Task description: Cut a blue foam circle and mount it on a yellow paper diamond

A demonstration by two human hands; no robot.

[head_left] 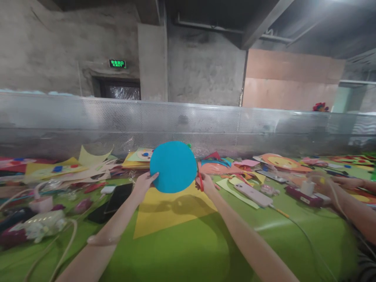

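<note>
A round piece of blue paper [174,166] is held up over the table, its flat face toward me. My left hand [146,183] pinches its lower left edge, thumb in front. At the right edge of the disc, my right hand [206,184] is closed round red-handled scissors [201,181]; the blades are mostly hidden against the paper's edge. Beneath both hands a yellow sheet [167,213] lies on the green tabletop [188,254], with the disc's shadow falling on it.
Paper scraps [100,166] are heaped at the back left. A phone [253,194] on a cable lies to the right, near a power strip [305,196]. Dark phones or tablets [117,197] lie at left. Another person's arm [349,199] reaches in from the right. A perforated metal screen [188,121] stands behind.
</note>
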